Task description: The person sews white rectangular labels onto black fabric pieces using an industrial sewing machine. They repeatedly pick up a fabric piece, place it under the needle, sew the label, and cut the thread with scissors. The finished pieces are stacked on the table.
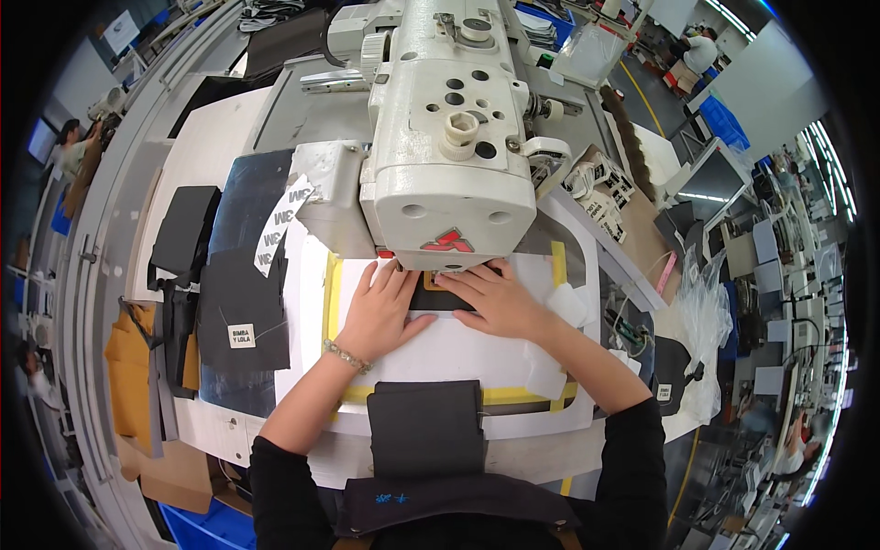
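Observation:
Under the head of a large white sewing machine (454,197) lies a small dark fabric piece (438,301), with part of a yellow-orange frame showing on it. My left hand (380,316) rests flat at its left edge, fingers stretched toward the machine and thumb pointing inward. From the right, my right hand (495,300) lies on the piece with its fingers spread. Both sets of fingertips reach beneath the machine head, which partly hides them. A white work plate (412,353) bordered with yellow tape lies below the hands.
Stacked dark fabric pieces (426,431) lie at the near edge. Left are a dark panel with a white label (243,321), mustard pieces (128,371) and a black stack (186,229). White labels (600,197) and crumpled clear plastic (704,316) lie right. Other people work farther off.

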Demonstrator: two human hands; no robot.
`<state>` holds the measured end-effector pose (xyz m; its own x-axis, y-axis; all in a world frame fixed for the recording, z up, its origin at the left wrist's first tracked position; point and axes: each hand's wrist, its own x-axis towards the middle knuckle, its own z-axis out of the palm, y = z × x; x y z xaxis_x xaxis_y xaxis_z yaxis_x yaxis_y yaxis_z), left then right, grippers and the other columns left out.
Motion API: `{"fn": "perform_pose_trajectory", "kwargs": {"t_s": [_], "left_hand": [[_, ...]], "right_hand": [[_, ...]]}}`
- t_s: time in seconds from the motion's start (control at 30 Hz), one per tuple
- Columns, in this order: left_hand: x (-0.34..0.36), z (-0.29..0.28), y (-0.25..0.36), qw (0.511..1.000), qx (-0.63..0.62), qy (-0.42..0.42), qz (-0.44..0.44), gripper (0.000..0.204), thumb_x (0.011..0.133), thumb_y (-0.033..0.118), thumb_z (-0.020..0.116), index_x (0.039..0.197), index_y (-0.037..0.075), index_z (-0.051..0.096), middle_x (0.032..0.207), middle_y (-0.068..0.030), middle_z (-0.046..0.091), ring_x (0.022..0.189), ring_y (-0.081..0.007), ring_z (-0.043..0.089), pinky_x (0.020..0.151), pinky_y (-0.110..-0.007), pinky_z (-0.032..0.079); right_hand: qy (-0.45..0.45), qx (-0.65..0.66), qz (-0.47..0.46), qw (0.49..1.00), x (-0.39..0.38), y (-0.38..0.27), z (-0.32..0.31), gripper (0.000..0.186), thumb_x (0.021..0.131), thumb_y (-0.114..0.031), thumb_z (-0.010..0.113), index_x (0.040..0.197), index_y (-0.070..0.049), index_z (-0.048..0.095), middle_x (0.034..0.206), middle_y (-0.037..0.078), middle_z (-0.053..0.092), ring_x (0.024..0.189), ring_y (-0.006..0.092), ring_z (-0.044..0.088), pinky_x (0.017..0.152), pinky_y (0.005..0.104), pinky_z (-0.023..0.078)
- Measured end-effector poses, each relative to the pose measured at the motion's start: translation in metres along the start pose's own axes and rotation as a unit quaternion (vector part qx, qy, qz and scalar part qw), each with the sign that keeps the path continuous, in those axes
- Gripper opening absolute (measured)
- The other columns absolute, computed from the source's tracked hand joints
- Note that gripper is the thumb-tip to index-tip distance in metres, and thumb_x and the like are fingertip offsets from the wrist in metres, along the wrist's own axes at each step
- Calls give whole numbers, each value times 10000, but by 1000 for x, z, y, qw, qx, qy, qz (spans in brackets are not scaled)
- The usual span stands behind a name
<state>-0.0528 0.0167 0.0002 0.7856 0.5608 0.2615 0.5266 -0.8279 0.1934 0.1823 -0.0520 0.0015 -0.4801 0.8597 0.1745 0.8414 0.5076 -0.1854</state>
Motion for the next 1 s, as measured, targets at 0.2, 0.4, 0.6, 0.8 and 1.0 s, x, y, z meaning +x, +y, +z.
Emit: {"fn": "perform_pose_trajectory", "kwargs": {"t_s": [0.2,0.4,0.6,0.8,1.0], "left_hand": [[1,0,-1,1000,8,6,1,740,841,533,604,1270,-64,526,1269,-166,530,1263,-322,443,1088,-487,307],[3,-2,-2,1000,8,12,14,735,837,523,618,1257,-75,536,1246,-156,549,1277,-317,441,1102,-477,302],[3,0,2,1000,15,14,11,732,828,504,633,1264,-76,531,1232,-151,560,1274,-322,447,1103,-472,301],[4,-2,5,1000,25,13,2,724,823,496,639,1261,-69,533,1293,-156,523,1285,-315,434,1098,-478,303],[7,-3,5,1000,21,12,8,713,814,494,647,1257,-54,539,1302,-152,520,1264,-299,448,1096,-480,295]], "right_hand": [[31,8,-4,999,-2,1,2,517,883,-302,616,1349,-104,509,1312,78,548,1218,207,498,993,415,345],[35,41,-8,999,-2,4,-1,466,859,-223,624,1298,-95,535,1314,74,550,1225,203,496,1002,425,344],[15,58,8,998,-5,6,-8,446,852,-195,619,1283,-110,540,1311,60,551,1228,213,493,1021,413,339],[17,62,-1,998,-4,7,-9,446,861,-193,602,1294,-114,530,1329,62,541,1235,213,489,1037,419,329],[7,70,11,997,-6,8,-6,438,881,-215,578,1305,-119,523,1363,58,525,1254,207,478,1058,429,314]]}}
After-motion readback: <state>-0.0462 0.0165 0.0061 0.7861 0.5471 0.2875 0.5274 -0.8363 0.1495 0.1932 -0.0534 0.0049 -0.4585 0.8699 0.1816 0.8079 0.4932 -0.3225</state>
